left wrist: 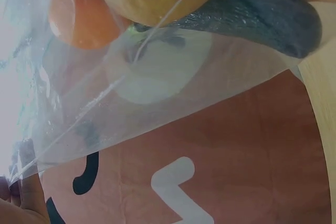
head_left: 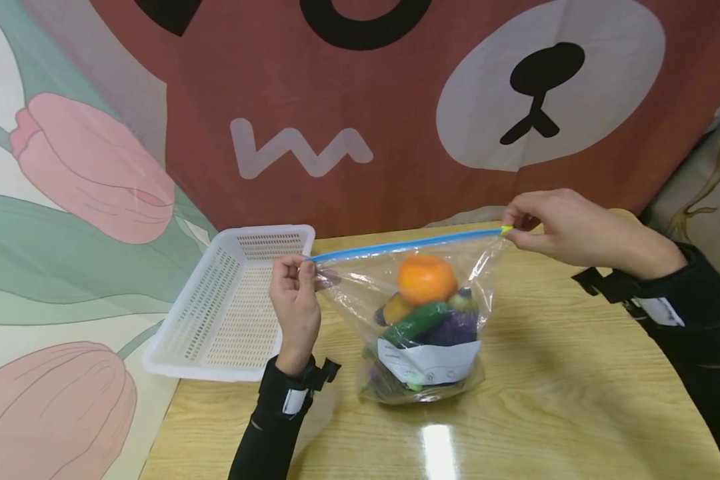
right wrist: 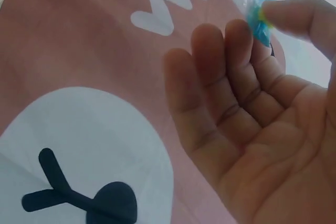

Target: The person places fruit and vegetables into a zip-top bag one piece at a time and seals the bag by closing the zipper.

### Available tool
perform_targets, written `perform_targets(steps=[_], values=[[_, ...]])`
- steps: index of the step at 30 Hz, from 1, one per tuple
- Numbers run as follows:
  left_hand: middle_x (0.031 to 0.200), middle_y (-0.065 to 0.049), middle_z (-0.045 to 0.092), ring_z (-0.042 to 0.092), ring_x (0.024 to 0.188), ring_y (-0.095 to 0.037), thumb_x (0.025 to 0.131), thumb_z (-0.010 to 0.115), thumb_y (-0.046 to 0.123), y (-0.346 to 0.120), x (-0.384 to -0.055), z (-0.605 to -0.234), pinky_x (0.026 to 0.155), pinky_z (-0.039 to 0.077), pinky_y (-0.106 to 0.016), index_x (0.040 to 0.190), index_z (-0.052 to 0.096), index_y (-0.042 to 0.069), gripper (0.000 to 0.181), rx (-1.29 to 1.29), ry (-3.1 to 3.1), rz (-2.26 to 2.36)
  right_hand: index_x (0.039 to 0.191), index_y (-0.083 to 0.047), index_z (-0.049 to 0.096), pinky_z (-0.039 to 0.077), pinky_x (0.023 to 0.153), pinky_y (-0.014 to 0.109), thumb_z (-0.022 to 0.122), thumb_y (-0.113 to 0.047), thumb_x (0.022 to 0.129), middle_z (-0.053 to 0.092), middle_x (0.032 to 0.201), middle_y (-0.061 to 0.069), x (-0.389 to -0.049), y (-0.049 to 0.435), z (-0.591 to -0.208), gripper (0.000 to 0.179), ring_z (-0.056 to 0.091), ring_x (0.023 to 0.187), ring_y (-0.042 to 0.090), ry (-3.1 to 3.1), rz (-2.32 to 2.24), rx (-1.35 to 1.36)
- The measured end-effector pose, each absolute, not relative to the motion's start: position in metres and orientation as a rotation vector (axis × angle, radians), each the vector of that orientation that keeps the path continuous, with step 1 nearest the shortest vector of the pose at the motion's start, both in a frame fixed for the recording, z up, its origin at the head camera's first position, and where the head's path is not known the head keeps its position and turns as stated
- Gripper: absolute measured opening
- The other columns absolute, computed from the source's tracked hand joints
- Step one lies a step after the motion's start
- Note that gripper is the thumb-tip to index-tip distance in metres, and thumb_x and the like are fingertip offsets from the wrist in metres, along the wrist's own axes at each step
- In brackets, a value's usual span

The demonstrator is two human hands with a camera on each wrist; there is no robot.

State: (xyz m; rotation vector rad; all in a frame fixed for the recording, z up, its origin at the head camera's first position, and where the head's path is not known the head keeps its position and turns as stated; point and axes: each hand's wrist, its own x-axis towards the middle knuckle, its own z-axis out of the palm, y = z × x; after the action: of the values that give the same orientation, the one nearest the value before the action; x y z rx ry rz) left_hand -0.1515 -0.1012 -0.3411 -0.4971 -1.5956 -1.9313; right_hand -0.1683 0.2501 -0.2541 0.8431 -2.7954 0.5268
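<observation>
A clear zip bag (head_left: 348, 280) with a blue zip strip (head_left: 408, 245) stands upright on the table, stretched between both hands. Inside it I see an orange (head_left: 427, 279), a green cucumber-like piece (head_left: 417, 323), a purple eggplant (head_left: 456, 328) and a yellow fruit (head_left: 398, 309); the lower contents are partly behind a white label (head_left: 429, 361). My left hand (head_left: 297, 303) pinches the bag's left top corner. At the right end, my right hand (head_left: 567, 227) pinches the strip at its yellow slider (head_left: 507, 229) between thumb and index finger, as the right wrist view also shows.
A white plastic basket (head_left: 183, 357) with slotted walls stands at the left on the wooden table (head_left: 576, 400), just behind my left hand. Behind the table hangs a cloth backdrop (head_left: 396, 180) with a bear face and tulips.
</observation>
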Motion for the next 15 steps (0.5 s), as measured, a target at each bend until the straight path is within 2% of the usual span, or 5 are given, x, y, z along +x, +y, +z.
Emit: perform_targets(steps=[3,5,9,12,15], values=[[0.08,-0.003,0.06,0.065,0.069,-0.013,0.099,0.047,0.01,-0.102,-0.155,-0.342,0.063,0.054,-0.026,0.097,0.047,0.006,0.005,-0.522,-1.581,-2.015,0.089,-0.011,0.06,0.048,0.066,0.029,0.068,-0.007,0.086,0.061,0.09,-0.003,-0.171,0.253,-0.265,0.009,0.06,0.084,0.016,-2.77,0.717,0.817],[0.084,-0.003,0.061,0.065,0.075,-0.014,0.1,0.048,0.018,-0.102,-0.159,-0.346,0.07,0.053,-0.028,0.099,0.048,0.007,0.01,-0.559,-1.564,-2.13,0.095,-0.009,0.058,0.049,0.071,0.025,0.063,-0.008,0.09,0.06,0.096,0.0,-0.173,0.253,-0.279,0.007,0.06,0.091,0.015,-2.743,1.004,0.787],[0.106,-0.007,0.062,0.059,0.101,-0.017,0.098,0.048,0.04,-0.1,-0.165,-0.366,0.095,0.043,-0.036,0.117,0.051,-0.001,0.046,-0.679,-1.756,-2.34,0.115,0.003,0.047,0.049,0.086,0.025,0.048,-0.004,0.098,0.057,0.115,0.01,-0.179,0.251,-0.325,0.018,0.058,0.106,0.016,-2.406,1.896,0.854],[0.129,-0.013,0.052,0.047,0.122,-0.02,0.097,0.048,0.046,-0.098,-0.166,-0.387,0.106,0.031,-0.041,0.133,0.042,-0.006,0.064,-0.778,-2.095,-2.306,0.132,0.003,0.037,0.046,0.092,0.029,0.044,-0.001,0.099,0.055,0.125,0.008,-0.181,0.245,-0.363,0.034,0.055,0.114,0.016,-2.171,2.277,0.929],[0.142,-0.018,0.039,0.038,0.131,-0.027,0.095,0.056,0.037,-0.096,-0.167,-0.406,0.105,0.031,-0.044,0.143,0.032,0.001,0.065,-0.803,-2.271,-2.274,0.142,-0.002,0.032,0.044,0.094,0.026,0.048,-0.002,0.098,0.05,0.13,0.002,-0.182,0.232,-0.394,0.048,0.049,0.119,0.012,-2.192,2.308,0.907]])
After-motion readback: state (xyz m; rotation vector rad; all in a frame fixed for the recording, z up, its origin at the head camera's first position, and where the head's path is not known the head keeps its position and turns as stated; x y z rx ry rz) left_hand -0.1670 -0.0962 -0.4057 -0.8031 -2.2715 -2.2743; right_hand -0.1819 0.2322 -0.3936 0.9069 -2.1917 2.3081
